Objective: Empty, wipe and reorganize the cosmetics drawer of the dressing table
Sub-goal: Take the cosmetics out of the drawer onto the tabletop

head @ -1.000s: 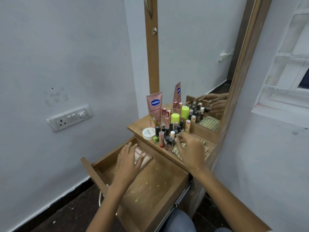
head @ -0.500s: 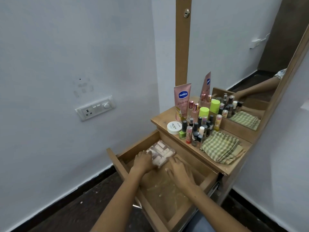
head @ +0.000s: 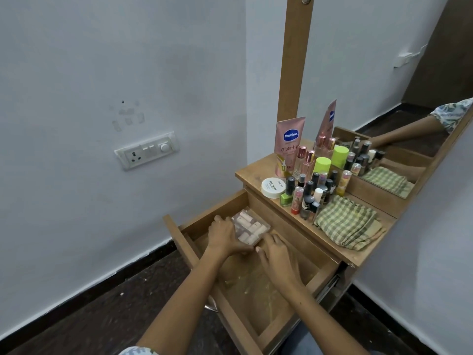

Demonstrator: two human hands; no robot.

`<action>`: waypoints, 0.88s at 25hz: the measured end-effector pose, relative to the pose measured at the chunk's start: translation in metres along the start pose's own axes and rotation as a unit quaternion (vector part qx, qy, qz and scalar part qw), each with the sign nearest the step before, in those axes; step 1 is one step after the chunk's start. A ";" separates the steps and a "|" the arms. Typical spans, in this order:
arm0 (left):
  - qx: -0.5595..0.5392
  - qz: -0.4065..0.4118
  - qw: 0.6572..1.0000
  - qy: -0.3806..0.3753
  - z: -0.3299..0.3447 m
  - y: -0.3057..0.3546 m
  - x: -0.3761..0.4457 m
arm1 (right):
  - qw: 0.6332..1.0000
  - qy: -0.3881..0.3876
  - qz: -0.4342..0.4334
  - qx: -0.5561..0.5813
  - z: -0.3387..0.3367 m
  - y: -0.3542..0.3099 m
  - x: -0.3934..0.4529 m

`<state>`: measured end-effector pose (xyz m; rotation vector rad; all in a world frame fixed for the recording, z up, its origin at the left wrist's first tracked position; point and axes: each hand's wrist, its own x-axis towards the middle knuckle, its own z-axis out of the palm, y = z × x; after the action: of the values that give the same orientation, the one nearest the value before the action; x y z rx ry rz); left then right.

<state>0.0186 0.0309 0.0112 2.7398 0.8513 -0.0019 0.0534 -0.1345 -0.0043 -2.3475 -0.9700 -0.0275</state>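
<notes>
Drawer (head: 266, 331): I see it pulled out below the dressing table top (head: 256, 167).
Clear case (head: 252, 228): holds pale cylinders; sits at the drawer's far left corner.
Left hand (head: 222, 238): fingers curled round the case's left edge, gripping it.
Right hand (head: 277, 249): fingertips at the case's near edge; fingers relaxed, not clamped.
Table top: Vaseline tube (head: 288, 146), white jar (head: 273, 187), nail polish bottles (head: 308, 193), checked cloth (head: 346, 222) right of the bottles.
</notes>
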 end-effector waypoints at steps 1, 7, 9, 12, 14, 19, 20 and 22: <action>-0.003 0.004 1.000 0.017 -0.005 0.002 -0.005 | 1.000 0.007 -0.004 0.012 0.000 0.000 0.002; -0.077 0.070 0.989 0.101 -0.058 -0.014 -0.050 | 0.991 0.049 -0.122 0.031 -0.009 -0.011 0.011; -0.125 0.069 0.981 0.128 -0.082 -0.020 -0.056 | 0.984 0.084 -0.156 0.023 -0.013 -0.026 0.022; -0.165 0.064 0.966 0.186 -0.104 -0.018 -0.037 | 0.981 0.112 -0.160 0.010 -0.024 -0.049 0.055; -0.187 0.056 0.960 0.199 -0.111 -0.013 -0.015 | 0.987 0.097 -0.127 0.004 -0.035 -0.058 0.079; -0.162 0.058 0.974 0.149 -0.102 0.002 0.043 | 0.999 0.029 -0.035 -0.020 -0.054 -0.067 0.113; -0.152 0.064 0.978 0.130 -0.100 0.005 0.049 | 1.000 0.020 -0.014 -0.020 -0.055 -0.068 0.116; -0.148 0.084 0.979 0.107 -0.097 0.010 0.058 | 0.999 0.004 0.026 -0.021 -0.057 -0.070 0.122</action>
<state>0.0645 0.0800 0.1026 2.5470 0.6092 0.4266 0.1083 -0.0479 0.1070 -2.4086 -0.9134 -0.0373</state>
